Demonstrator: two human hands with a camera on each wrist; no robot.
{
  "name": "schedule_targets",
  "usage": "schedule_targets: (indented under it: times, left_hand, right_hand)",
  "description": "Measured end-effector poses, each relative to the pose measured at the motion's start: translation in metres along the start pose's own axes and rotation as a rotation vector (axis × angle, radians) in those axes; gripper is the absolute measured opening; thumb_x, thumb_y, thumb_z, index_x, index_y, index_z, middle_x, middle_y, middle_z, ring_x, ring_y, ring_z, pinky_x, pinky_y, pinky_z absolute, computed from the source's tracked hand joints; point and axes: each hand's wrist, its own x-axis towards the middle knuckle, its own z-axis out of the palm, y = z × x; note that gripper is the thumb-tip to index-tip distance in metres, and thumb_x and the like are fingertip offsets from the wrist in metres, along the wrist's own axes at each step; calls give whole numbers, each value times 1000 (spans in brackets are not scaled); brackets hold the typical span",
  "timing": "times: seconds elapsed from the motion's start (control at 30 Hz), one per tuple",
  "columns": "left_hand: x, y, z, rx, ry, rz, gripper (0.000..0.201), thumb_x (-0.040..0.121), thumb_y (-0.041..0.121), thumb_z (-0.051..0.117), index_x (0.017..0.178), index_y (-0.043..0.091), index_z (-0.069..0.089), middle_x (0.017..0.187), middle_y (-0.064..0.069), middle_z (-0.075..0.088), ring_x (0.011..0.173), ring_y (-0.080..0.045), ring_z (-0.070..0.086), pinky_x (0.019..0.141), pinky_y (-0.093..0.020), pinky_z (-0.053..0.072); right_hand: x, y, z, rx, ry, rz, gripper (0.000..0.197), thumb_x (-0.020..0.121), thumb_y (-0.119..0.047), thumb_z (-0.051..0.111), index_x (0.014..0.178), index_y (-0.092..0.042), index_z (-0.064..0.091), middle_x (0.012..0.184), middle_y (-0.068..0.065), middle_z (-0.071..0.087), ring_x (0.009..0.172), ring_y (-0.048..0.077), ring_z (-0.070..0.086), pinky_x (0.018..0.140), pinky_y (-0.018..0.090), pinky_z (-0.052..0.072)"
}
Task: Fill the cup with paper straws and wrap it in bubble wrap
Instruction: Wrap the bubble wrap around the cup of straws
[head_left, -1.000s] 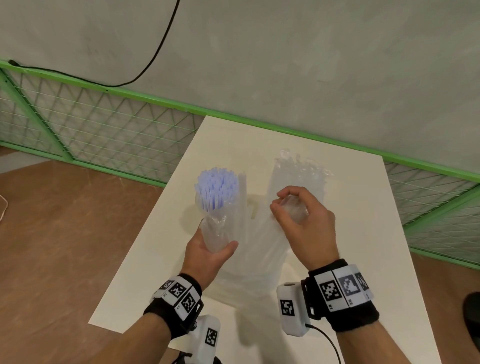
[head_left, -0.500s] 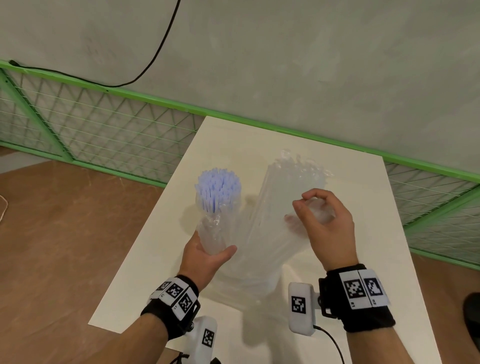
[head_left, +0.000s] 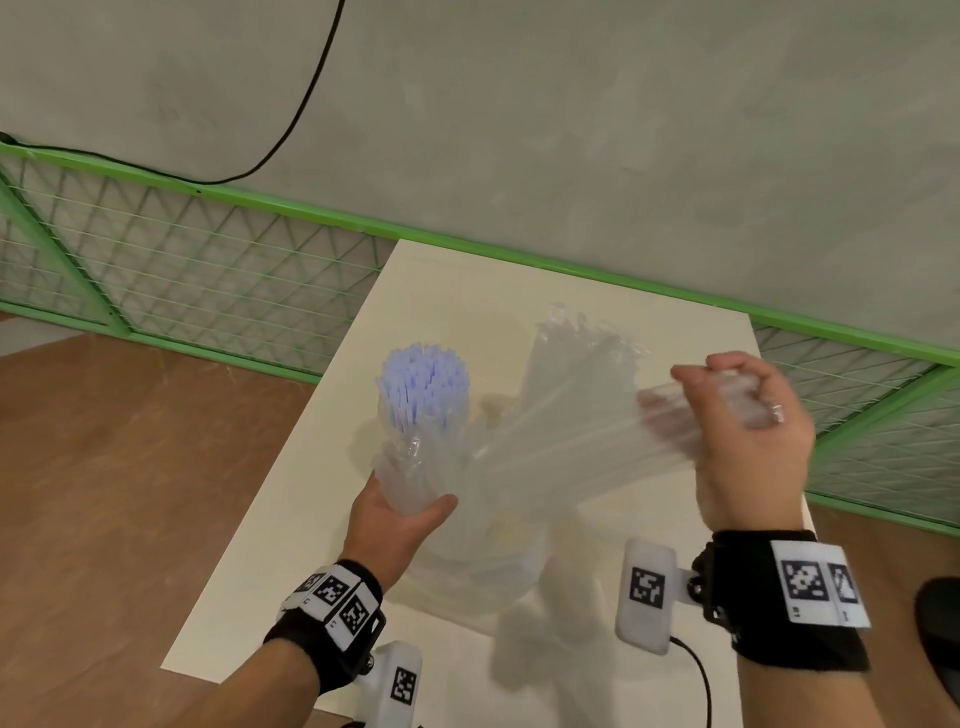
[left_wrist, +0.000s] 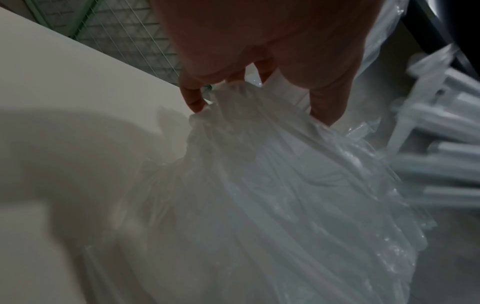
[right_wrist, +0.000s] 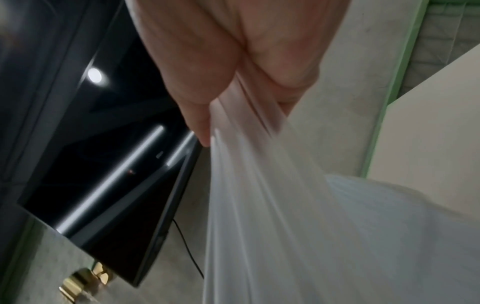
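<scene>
A clear cup packed with pale blue-white paper straws stands upright above the white table, partly sheathed in bubble wrap. My left hand grips the cup from below, fingers and thumb curled round its wrapped base; the left wrist view shows those fingers on crumpled wrap. My right hand, raised at the right, clutches a bunched end of the wrap, which stretches taut from the cup to it. The right wrist view shows the wrap streaming out of the fist.
A green-framed wire mesh fence runs along the table's far edge and left side, with a grey wall and a black cable behind. Wooden floor lies to the left. A dark screen appears in the right wrist view.
My right hand has swung from beside the cup out to the right and upward, drawing the bubble wrap taut. The left hand and the cup have stayed nearly still.
</scene>
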Motion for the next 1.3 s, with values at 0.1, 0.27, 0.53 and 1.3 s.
schedule_targets:
  times: [0.1, 0.27, 0.53, 1.3]
  left_hand:
    - [-1, 1, 1, 19, -8, 12, 47, 71, 6, 86, 107, 22, 59, 94, 8, 70, 73, 11, 65, 64, -5, 48]
    - [-2, 4, 1, 30, -12, 25, 46, 72, 5, 85, 97, 31, 57, 93, 10, 69, 74, 13, 64, 64, -3, 46]
    - [-2, 4, 4, 21, -8, 15, 47, 71, 8, 87, 102, 29, 58, 95, 9, 71, 77, 11, 66, 72, -13, 46]
    - [-2, 5, 7, 0, -7, 10, 48, 72, 3, 85, 107, 24, 60, 93, 7, 72, 76, 7, 68, 64, -5, 49]
  right_hand:
    - [22, -23, -5, 90, 81, -96, 20, 83, -4, 74, 96, -13, 61, 91, 7, 71, 81, 32, 70, 76, 55, 58]
    - [53, -39, -12, 28, 117, -231, 20, 82, -12, 76, 94, -14, 60, 98, 19, 64, 83, 33, 68, 74, 45, 59]
    - [76, 0, -6, -347, 14, -280, 15, 82, -26, 74, 89, -32, 63, 95, -7, 68, 93, 23, 66, 88, 46, 53]
    - [77, 82, 41, -1216, -765, -507, 88, 90, -62, 50, 154, -35, -3, 162, -17, -9, 148, 13, 15, 108, 47, 23]
